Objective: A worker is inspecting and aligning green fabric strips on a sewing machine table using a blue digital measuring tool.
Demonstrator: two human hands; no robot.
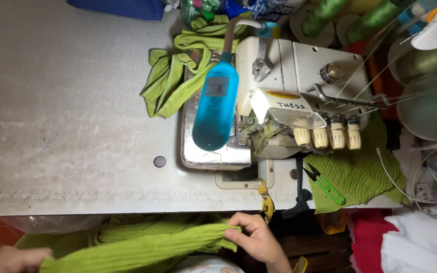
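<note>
The person is stretching a crinkled lime-green strip of fabric below the near edge of the pale grey work table. The right hand is pinching one end with fingers closed on it; the left hand, partly cut off by the frame edge, seems to be gripping the other end. Above, a cream overlock sewing machine is standing on the table, with a blue tube-shaped lamp hanging before its plate. A bunched green fabric band is lying beside it, and green thread snips are resting on more green cloth.
</note>
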